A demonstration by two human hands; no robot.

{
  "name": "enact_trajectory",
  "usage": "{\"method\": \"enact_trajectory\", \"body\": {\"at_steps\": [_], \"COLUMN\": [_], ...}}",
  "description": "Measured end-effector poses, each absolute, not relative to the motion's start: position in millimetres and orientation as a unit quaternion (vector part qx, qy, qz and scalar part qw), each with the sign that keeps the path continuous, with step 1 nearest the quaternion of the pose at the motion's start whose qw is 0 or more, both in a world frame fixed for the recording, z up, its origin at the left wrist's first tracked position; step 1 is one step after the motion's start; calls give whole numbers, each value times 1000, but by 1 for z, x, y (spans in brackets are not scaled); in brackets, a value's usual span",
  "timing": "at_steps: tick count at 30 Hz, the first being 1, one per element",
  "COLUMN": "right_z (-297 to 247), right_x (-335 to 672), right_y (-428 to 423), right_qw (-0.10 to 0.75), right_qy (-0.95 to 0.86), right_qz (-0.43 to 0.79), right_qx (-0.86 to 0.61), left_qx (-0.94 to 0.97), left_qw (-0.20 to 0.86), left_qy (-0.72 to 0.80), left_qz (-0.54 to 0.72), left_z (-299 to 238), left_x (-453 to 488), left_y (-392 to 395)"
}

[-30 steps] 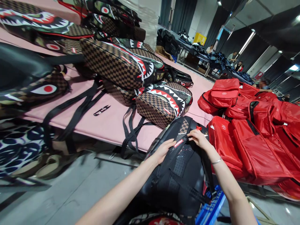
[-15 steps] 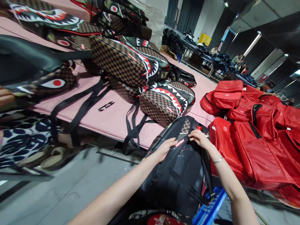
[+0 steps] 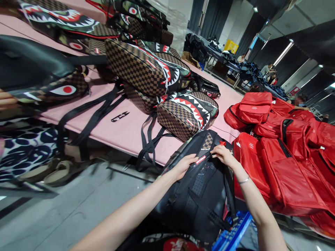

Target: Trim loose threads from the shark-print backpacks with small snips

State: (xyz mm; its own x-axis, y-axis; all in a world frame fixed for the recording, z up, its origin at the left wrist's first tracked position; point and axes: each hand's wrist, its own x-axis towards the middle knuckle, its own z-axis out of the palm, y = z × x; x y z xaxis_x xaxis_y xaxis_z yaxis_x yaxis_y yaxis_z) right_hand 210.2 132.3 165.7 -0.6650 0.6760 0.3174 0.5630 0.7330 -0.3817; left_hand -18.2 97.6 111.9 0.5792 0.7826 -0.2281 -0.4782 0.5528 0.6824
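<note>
A black backpack leans up in front of me, its padded back panel and straps facing me. Near its top, a checkered patch shows beside a black handle strap with a small red label. My left hand pinches the strap at the label's left end. Just right of it, my right hand has its fingertips closed on the same strap's other end. A small red tag sticks up above the right fingers.
Checkered shark-mouth backpacks lie on the pink table with black thread snips. Red bags are heaped at right. A blue crate stands below. At left, another person's hand holds a backpack.
My view has shifted slightly, so the bags on the table appear a little further right. Both hands keep their hold on the strap.
</note>
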Motion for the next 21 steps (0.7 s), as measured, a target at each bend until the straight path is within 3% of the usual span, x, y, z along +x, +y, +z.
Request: {"method": "enact_trajectory", "body": {"at_steps": [21], "right_z": [177], "right_x": [182], "right_y": [127], "right_qw": [142], "right_qy": [-940], "right_qz": [129], "right_qx": [-283], "left_qx": [301], "left_qw": [815], "left_qy": [302], "left_qz": [392], "left_z": [108], "left_x": [-14], "left_y": [97]}}
